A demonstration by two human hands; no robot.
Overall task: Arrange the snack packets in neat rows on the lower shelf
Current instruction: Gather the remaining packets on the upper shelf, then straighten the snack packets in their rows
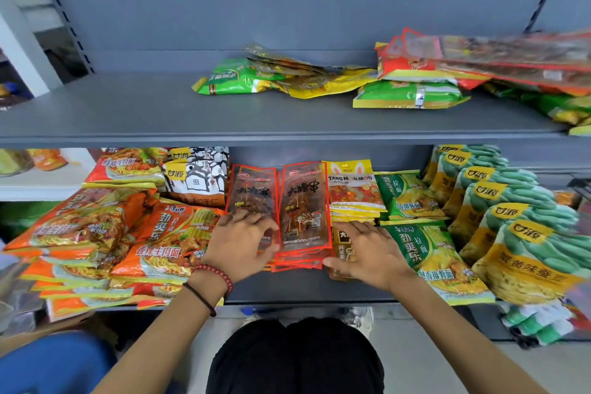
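Two stacks of flat red-edged clear snack packets lie side by side in the middle of the lower shelf: a left stack and a right stack. My left hand lies on the near end of the left stack, fingers spread, thumb against the right stack's left edge. My right hand rests flat on yellow packets just right of the red stacks, its thumb touching the right stack's near right corner.
Orange noodle packets pile up to the left, green noodle packets and teal-and-yellow bags to the right. White-and-orange bags stand behind. The upper shelf carries loose green, yellow and red packets.
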